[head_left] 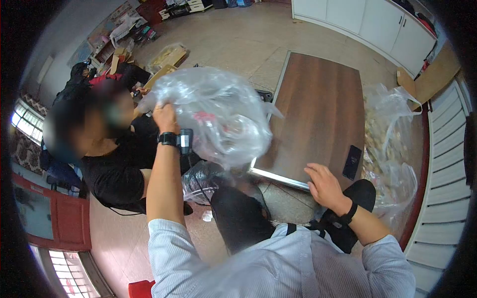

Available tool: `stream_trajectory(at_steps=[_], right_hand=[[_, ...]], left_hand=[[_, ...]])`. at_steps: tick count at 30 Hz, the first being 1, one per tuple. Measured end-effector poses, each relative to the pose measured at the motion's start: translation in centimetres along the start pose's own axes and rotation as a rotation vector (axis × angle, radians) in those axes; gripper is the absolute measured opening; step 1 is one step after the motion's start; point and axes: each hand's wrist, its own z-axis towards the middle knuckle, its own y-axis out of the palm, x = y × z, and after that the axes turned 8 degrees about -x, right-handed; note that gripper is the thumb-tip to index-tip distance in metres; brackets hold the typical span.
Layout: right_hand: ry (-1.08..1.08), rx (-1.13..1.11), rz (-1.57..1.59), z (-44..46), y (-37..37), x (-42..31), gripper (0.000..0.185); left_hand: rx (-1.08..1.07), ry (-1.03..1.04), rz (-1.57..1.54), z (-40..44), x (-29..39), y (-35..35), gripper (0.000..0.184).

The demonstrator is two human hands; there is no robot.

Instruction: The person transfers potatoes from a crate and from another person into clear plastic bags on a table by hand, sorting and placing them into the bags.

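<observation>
My left hand (166, 119) is raised and closed on the edge of a large clear plastic bag (226, 107). The bag hangs bunched and puffed out to the right of that hand, over the left edge of a brown wood-grain table (318, 104). Something pinkish-red shows through the film, but I cannot make out what it is. At the table's near edge, my right hand (325, 186) holds nothing, its fingers apart. A black phone (352, 162) lies on the tabletop just beyond and right of it.
A person in black (117, 171) sits close on my left. Right of the table stand clear bags (390, 139) filled with pale pieces. A dark filled bag (201, 181) is by my knee. Cartons (169, 57) lie farther back; white cabinets (367, 25) line the far wall.
</observation>
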Motion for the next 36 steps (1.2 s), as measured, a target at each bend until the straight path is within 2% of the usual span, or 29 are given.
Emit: stream_trajectory(at_steps=[2,4,6,8,10,11,13,14,15,17,18,19,20,22,23,25,26,28,29,33,34,35,36], right_hand=[[0.021,-0.011,0.006,-0.7,0.2,0.3,0.045],[0.042,-0.021,0.011,-1.2,0.5,0.5,0.046],[0.054,-0.024,0.018,-1.7,0.8,0.8,0.047],[0.071,-0.030,0.017,-2.2,1.1,1.1,0.048],[0.091,-0.037,0.012,-2.6,0.9,1.3,0.048],[0.100,-0.055,0.025,-2.7,0.7,1.3,0.049],[0.145,-0.061,0.027,-3.2,0.3,1.3,0.049],[0.114,-0.049,0.020,-3.7,0.4,1.7,0.049],[0.097,-0.034,0.008,-4.4,0.3,2.2,0.049],[0.134,-0.023,-0.029,-5.3,0.0,2.5,0.049],[0.198,0.002,-0.051,-5.9,-0.2,2.8,0.049],[0.184,0.025,-0.025,-6.3,-0.5,3.1,0.049],[0.155,0.044,0.004,-7.1,-0.6,3.4,0.049],[0.180,0.084,-0.012,-8.4,-1.3,4.1,0.049],[0.174,0.105,-0.016,-8.6,-1.6,4.3,0.048],[0.194,0.116,-0.027,-9.3,-2.2,4.8,0.048],[0.212,0.117,-0.034,-9.6,-2.4,5.0,0.047],[0.217,0.154,-0.046,-9.8,-3.1,5.2,0.047],[0.223,0.187,-0.061,-10.1,-3.5,5.4,0.047],[0.298,0.262,-0.075,-11.6,-3.4,6.9,0.045],[0.296,0.261,-0.068,-12.0,-3.8,6.8,0.045],[0.286,0.273,-0.087,-12.3,-4.2,6.8,0.045],[0.276,0.283,-0.106,-12.5,-4.5,6.6,0.044]], left_hand=[[0.026,-0.022,0.104,-0.6,1.3,-1.7,0.025],[-0.013,-0.061,0.218,0.8,-4.3,-5.2,0.029],[-0.001,-0.101,0.597,0.2,-7.3,-6.6,0.033],[-0.078,-0.200,0.741,-2.4,-6.8,-6.1,0.039],[-0.088,-0.237,0.629,0.2,-16.9,-10.4,0.039],[-0.267,-0.065,0.843,1.1,-20.8,-12.7,0.036],[-0.582,0.210,1.428,-0.7,-19.6,-11.8,0.030],[-0.707,0.328,1.797,-2.5,-14.8,-10.4,0.026],[-0.742,0.307,1.874,-3.8,-12.0,-9.1,0.024],[-0.819,0.065,1.937,-2.5,-14.1,-9.9,0.043],[-0.719,-0.025,1.909,-2.9,-13.1,-9.6,0.050],[-0.803,-0.115,1.983,-1.6,-14.7,-10.1,0.052],[-0.771,-0.023,2.041,-2.6,-14.1,-9.7,0.050],[-0.693,0.121,1.825,-0.9,-18.2,-12.7,0.046],[-0.691,0.136,1.822,-0.8,-18.9,-13.0,0.046],[-0.265,-0.298,0.846,-0.9,-18.8,-13.0,0.045],[-0.264,-0.294,0.847,-1.3,-18.0,-12.7,0.045],[-0.030,-0.503,0.442,-3.9,-14.3,-10.3,0.047],[-0.035,-0.500,0.440,-4.7,-13.3,-9.6,0.047],[-0.118,-0.635,-0.011,-9.5,-8.2,-5.0,0.044],[-0.100,-0.661,0.096,-11.0,-6.6,-3.0,0.039],[-0.482,-0.762,-0.149,-9.5,-10.2,-4.8,0.034],[-0.431,-0.703,-0.084,-14.5,-3.3,0.2,0.024]])
